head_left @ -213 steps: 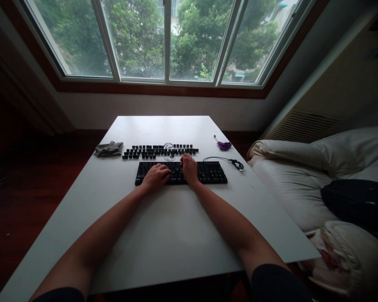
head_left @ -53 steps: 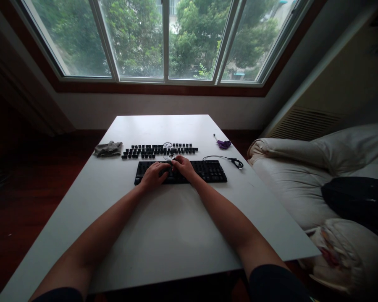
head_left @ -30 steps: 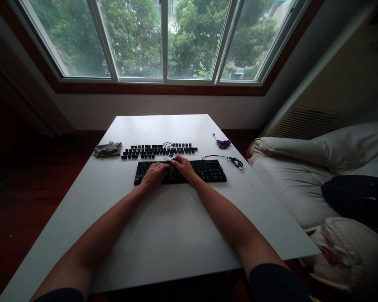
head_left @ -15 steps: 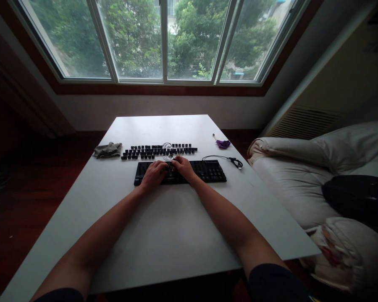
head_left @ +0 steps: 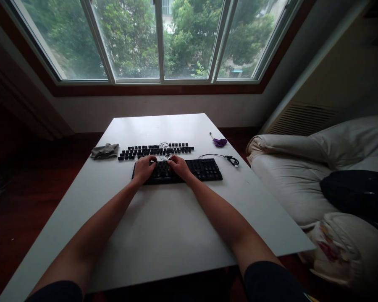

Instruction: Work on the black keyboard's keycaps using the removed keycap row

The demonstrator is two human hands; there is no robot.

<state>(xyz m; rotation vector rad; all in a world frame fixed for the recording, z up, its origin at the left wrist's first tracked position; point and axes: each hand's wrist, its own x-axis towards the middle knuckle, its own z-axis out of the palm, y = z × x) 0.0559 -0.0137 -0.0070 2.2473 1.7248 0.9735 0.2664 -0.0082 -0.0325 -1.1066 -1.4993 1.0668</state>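
A black keyboard (head_left: 204, 170) lies across the white table in front of me. Over its left part is my left hand (head_left: 144, 168), with bent fingers curled toward the thumb; whatever may be between the tips is too small to make out. My right hand (head_left: 179, 167) rests over the middle of the keyboard, its fingertips drawn together in a pinch near the back edge. What it pinches is hidden. Behind the keyboard stand rows of loose black keycaps (head_left: 145, 151). A thin pale ring-shaped item (head_left: 165, 157) lies just beyond my right fingertips.
A grey cloth (head_left: 105, 151) lies at the table's left edge. To the right are a coiled black cable (head_left: 232, 160) and a purple cloth-like item (head_left: 219, 143) with a thin stick beside it. A pale sofa (head_left: 277, 180) flanks the white table (head_left: 164, 235) on the right.
My left hand has moved left along the keyboard, away from my right hand. The right hand stays over the middle. The whole view has shifted slightly.
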